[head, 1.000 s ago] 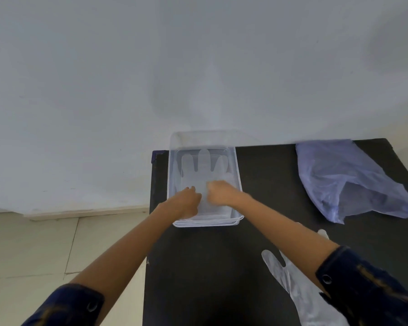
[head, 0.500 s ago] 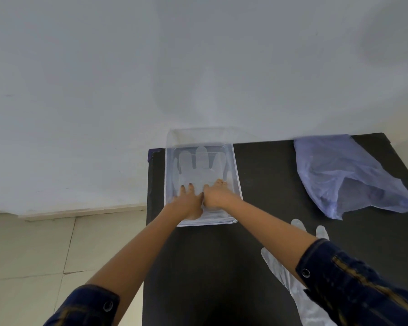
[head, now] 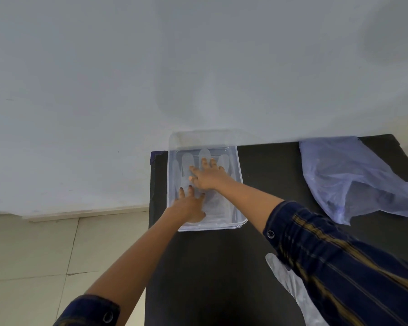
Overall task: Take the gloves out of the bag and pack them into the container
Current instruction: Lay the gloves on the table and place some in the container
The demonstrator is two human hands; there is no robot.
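Observation:
A clear plastic container (head: 239, 184) stands at the far left corner of the black table (head: 210, 278). A translucent glove (head: 204, 155) lies flat inside it, fingers pointing away from me. My left hand (head: 190, 205) rests flat on the glove's near part, fingers spread. My right hand (head: 207, 176) presses flat on the glove's far part, over its fingers. Another clear glove (head: 290, 282) lies on the table near me, partly hidden under my right sleeve. The purple plastic bag (head: 353, 175) lies crumpled at the far right.
A white wall rises just behind the table. Left of the table lies tiled floor (head: 33, 255), well below its edge. The container's clear lid (head: 198, 137) leans against the wall behind the container.
Both hands went from curled to flat inside the container. My right hand slid forward over the glove's fingers; my left hand stayed near the cuff end.

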